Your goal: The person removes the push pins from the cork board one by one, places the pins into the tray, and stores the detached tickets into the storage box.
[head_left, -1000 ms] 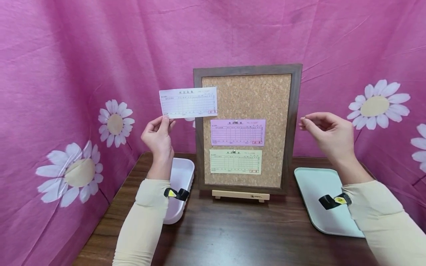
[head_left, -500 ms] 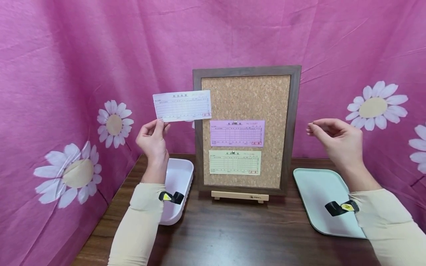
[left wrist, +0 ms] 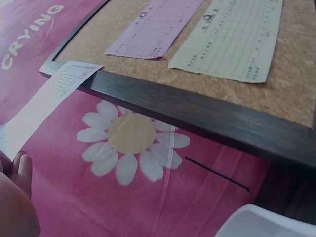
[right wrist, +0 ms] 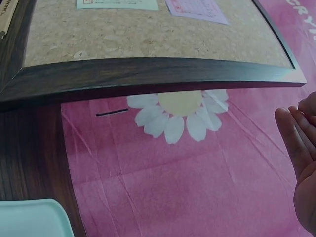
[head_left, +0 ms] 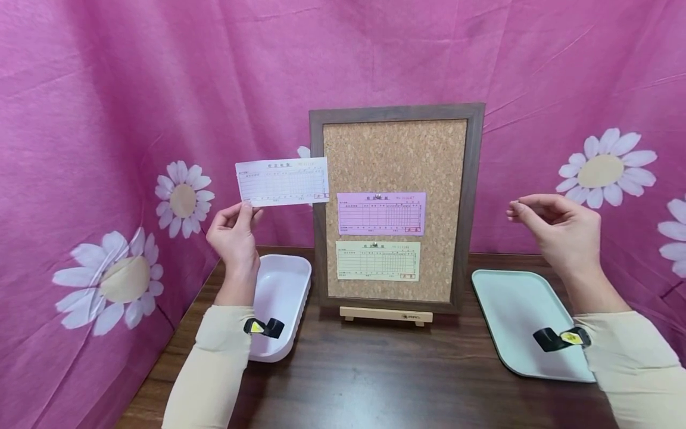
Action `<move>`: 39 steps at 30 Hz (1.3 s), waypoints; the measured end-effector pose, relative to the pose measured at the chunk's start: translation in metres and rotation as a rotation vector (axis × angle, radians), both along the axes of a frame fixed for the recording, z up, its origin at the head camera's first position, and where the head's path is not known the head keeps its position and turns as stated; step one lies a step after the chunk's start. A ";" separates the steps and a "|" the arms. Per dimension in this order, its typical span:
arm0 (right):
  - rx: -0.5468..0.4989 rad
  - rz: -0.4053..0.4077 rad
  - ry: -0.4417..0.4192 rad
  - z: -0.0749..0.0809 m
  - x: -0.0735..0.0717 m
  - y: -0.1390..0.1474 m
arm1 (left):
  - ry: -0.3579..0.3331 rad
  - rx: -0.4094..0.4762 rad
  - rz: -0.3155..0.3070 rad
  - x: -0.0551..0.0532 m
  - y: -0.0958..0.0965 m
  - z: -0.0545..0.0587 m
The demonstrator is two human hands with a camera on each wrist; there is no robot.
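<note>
In the head view my left hand [head_left: 234,235] pinches a white receipt slip [head_left: 281,182] by its lower left edge. The slip is printed with a table and its right end overlaps the left side of the framed cork board [head_left: 396,155]. A purple slip [head_left: 382,213] and, below it, a pale green slip [head_left: 378,261] are fixed to the cork by silvery pins at their tops. My right hand [head_left: 563,232] is raised right of the board, thumb and fingertips together. A tiny pale thing shows at those fingertips; I cannot tell its kind.
The board stands on a small wooden easel [head_left: 386,314] on the dark wood table [head_left: 354,369]. A deep white tray [head_left: 301,310] is at the left, below my left hand. At the right lies a flat mint-green tray [head_left: 498,310]. Pink flowered cloth [head_left: 396,53] hangs behind.
My left hand has moved left and down with the white slip, drawing it largely off the board's front. My right hand has drifted right and slightly down, away from the board.
</note>
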State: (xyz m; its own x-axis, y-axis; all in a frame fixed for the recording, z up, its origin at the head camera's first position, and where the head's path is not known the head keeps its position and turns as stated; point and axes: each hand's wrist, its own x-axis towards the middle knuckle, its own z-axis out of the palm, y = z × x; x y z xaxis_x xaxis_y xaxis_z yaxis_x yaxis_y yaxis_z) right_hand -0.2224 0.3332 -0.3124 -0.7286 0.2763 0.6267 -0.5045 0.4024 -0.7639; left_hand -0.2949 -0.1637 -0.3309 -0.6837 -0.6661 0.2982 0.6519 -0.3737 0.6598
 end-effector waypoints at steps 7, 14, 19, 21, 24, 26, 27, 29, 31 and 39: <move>0.046 -0.078 -0.073 -0.008 0.004 0.010 | -0.043 -0.029 0.008 0.006 -0.009 -0.008; 0.056 -0.083 -0.104 -0.019 0.010 0.021 | -0.040 -0.019 0.015 0.009 -0.017 -0.016; 0.093 -0.104 -0.142 -0.026 0.013 0.027 | -0.071 -0.032 0.014 0.013 -0.022 -0.022; 0.106 -0.113 -0.160 -0.030 0.013 0.028 | -0.086 -0.032 0.012 0.015 -0.025 -0.025; 0.114 -0.128 -0.187 -0.034 0.015 0.030 | -0.105 -0.027 0.009 0.017 -0.028 -0.029; 0.110 -0.131 -0.204 -0.037 0.016 0.031 | -0.111 -0.024 0.010 0.018 -0.030 -0.032; 0.106 -0.130 -0.212 -0.038 0.016 0.031 | -0.117 -0.026 0.011 0.019 -0.031 -0.033; 0.096 -0.125 -0.227 -0.041 0.017 0.032 | -0.127 -0.030 0.012 0.020 -0.034 -0.037; 0.083 -0.115 -0.240 -0.044 0.017 0.034 | -0.144 -0.042 0.011 0.022 -0.037 -0.041; 0.109 -0.100 -0.256 -0.062 0.016 0.040 | -0.231 -0.111 -0.010 0.028 -0.049 -0.054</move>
State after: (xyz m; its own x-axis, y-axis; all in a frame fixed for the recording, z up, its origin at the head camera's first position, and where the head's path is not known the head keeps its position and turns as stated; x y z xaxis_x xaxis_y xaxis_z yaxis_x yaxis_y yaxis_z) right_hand -0.2061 0.3736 -0.3740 -0.8391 0.2963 0.4563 -0.2549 0.5269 -0.8108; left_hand -0.2674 -0.2129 -0.3853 -0.7484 -0.6311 0.2041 0.4755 -0.2959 0.8284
